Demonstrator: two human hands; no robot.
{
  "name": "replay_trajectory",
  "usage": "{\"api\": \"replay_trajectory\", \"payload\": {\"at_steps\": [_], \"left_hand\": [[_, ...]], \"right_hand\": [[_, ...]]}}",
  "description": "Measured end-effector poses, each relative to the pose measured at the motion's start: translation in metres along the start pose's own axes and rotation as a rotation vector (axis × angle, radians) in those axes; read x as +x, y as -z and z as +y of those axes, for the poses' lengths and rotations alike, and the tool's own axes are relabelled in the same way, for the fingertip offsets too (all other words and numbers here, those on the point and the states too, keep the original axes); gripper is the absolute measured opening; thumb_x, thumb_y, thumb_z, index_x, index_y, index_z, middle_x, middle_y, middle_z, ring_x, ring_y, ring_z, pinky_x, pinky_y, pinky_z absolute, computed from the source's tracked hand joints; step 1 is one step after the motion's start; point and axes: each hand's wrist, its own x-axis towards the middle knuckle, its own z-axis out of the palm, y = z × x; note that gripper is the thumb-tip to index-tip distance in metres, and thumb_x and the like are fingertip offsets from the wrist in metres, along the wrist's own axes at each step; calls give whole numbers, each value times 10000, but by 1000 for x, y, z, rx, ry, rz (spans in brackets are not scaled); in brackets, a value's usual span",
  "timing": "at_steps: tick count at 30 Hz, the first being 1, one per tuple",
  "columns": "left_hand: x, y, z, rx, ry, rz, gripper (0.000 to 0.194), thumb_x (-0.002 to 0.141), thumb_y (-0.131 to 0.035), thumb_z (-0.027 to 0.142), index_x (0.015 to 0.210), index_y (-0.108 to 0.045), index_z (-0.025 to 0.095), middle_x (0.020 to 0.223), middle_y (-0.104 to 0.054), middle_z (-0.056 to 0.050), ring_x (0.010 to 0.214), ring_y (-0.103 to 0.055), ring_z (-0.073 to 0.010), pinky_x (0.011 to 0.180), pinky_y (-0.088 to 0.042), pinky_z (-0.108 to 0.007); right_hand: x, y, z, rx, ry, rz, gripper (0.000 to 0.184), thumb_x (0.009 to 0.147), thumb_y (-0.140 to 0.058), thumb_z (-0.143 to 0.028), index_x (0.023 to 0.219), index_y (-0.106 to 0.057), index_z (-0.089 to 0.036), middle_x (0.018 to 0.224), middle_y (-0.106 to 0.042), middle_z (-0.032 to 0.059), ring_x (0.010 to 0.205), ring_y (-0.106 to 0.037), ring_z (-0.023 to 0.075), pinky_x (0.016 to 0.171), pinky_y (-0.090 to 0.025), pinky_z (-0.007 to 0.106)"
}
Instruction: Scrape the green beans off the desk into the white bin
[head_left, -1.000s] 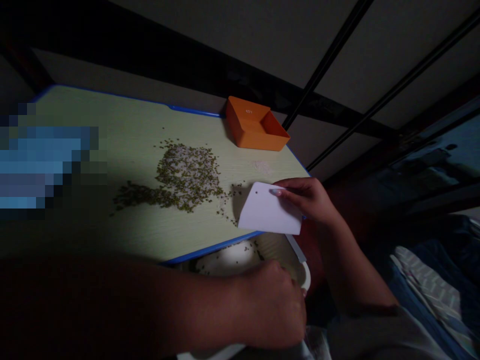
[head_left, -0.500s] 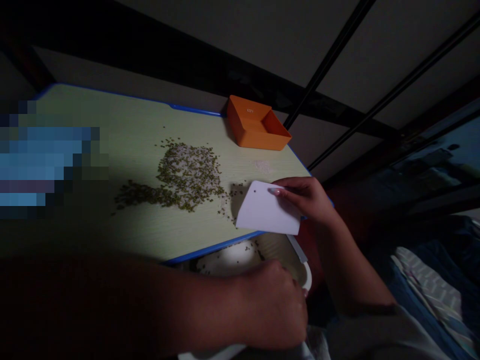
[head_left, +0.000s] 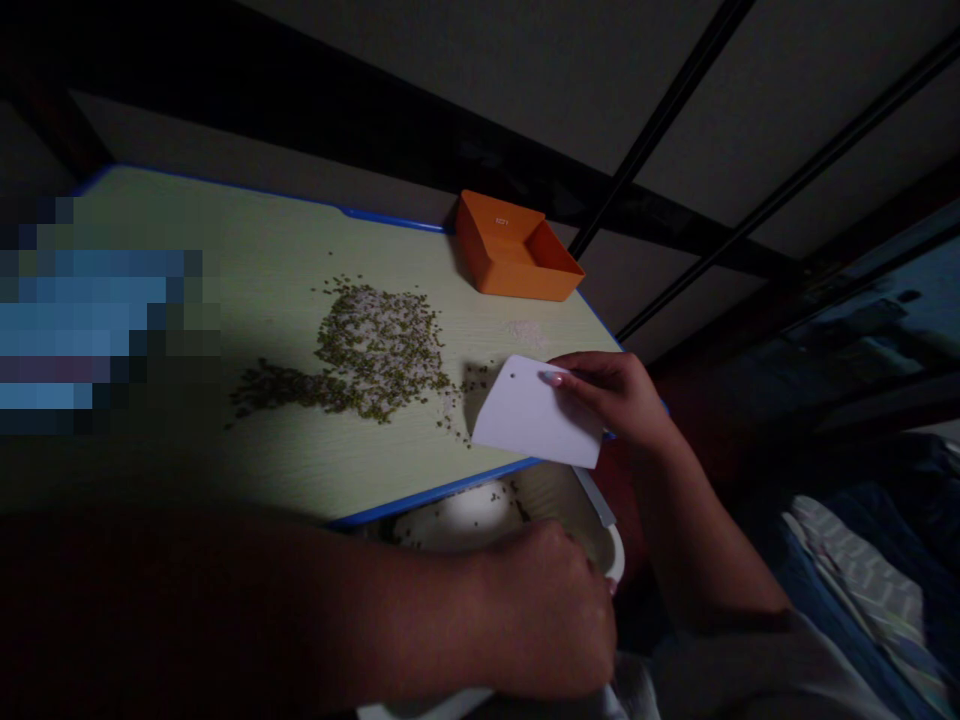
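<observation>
My right hand (head_left: 619, 400) pinches a white plastic dough scraper (head_left: 536, 415), thumb on its near face. The scraper is tilted above the near edge of the pale table (head_left: 285, 240). My left hand (head_left: 551, 610) is closed at the rim of a white tub (head_left: 616, 550) below that edge; its fingers are mostly hidden. Small dark green beans mixed with pale grains form a pile (head_left: 382, 350) on the tabletop. A trail of beans (head_left: 274, 390) runs left from it, and a few lie beside the scraper. More dark bits are scattered inside the tub.
An orange open box (head_left: 525, 270) stands at the table's far right corner, with a small patch of pale grains (head_left: 525, 330) near it. A blurred-out blue area (head_left: 82, 330) covers the left side. Striped cloth (head_left: 855, 560) lies at the lower right.
The scraper has tilted slightly, its upper edge a little higher. My left hand, the pile and the tub look the same.
</observation>
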Motion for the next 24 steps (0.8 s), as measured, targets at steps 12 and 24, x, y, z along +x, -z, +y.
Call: {"api": "replay_trajectory", "payload": {"at_steps": [12,24], "left_hand": [[0,-1,0,1,2,35,180,783,-634,225,913,-694,115,663,-674,-68,563,-605,-175,422,-403,-302],[-1,-1,0,-2,9,25,195,797,-617,216,945,-686,110,700,-685,-78,572,-616,-179,428,-415,-306]], "right_hand": [[0,0,-4,35,0,-43,282,754,-667,-392,892,-740,-157,818,-727,59,662,-604,119,542,-432,213],[-4,-4,-9,44,8,-120,294,767,-650,-395,901,-736,-148,834,-727,59,686,-613,121,566,-448,216]]}}
